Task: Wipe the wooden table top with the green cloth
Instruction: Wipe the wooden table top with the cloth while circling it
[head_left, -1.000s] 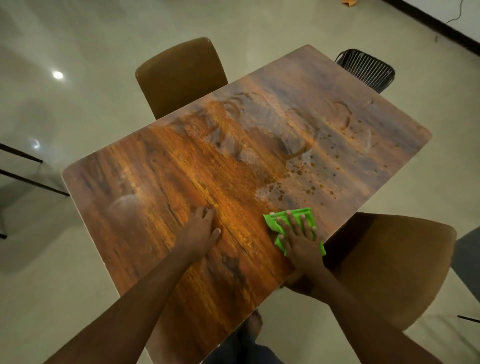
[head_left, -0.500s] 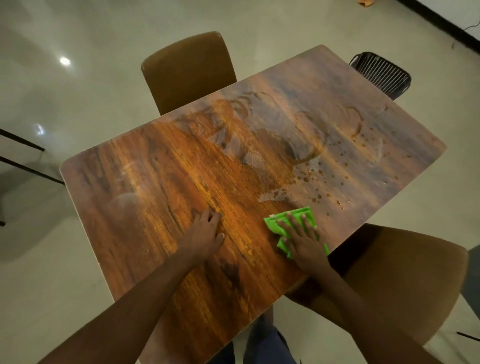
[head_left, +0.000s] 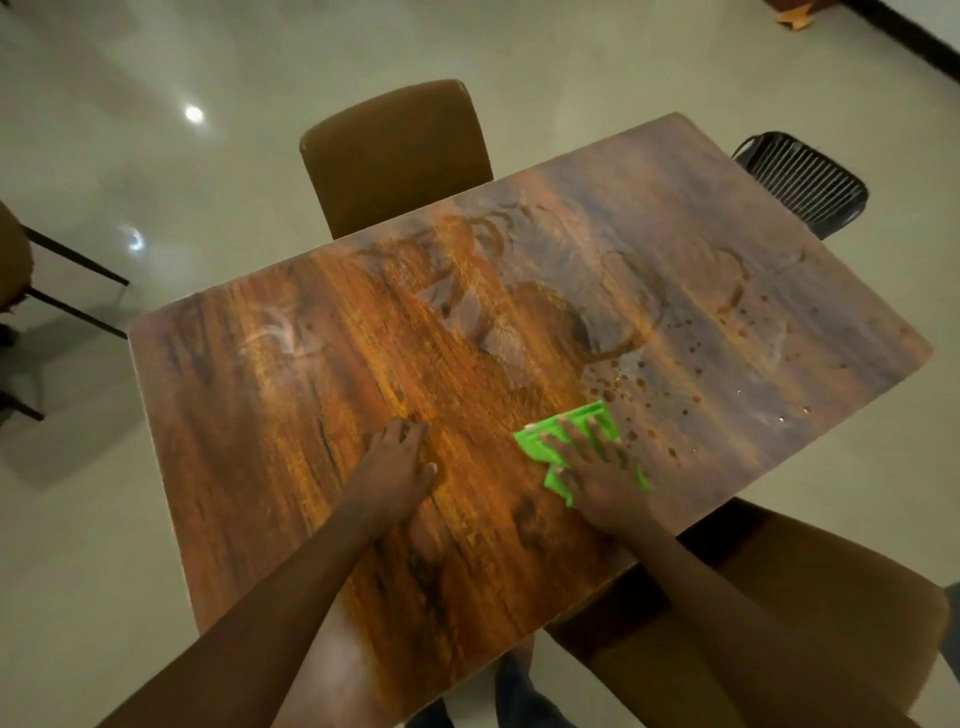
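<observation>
The wooden table top (head_left: 322, 374) fills the middle of the view, with wet smears across its centre and droplets (head_left: 675, 384) toward the right. A folded green cloth (head_left: 540, 441) lies flat near the table's near right edge. My right hand (head_left: 597, 473) presses down on it, fingers spread over the cloth. Left of it, my left hand (head_left: 400, 462) rests flat on bare wood, holding nothing.
A brown chair (head_left: 395, 156) stands at the table's far side and another brown chair (head_left: 831, 613) at the near right. A black slatted chair (head_left: 805, 182) sits at the far right end. Black metal legs (head_left: 67, 291) stand on the pale floor at left.
The right hand has slid the green cloth slightly forward toward the droplets. The view has shifted a little; the left hand stays flat in the same spot.
</observation>
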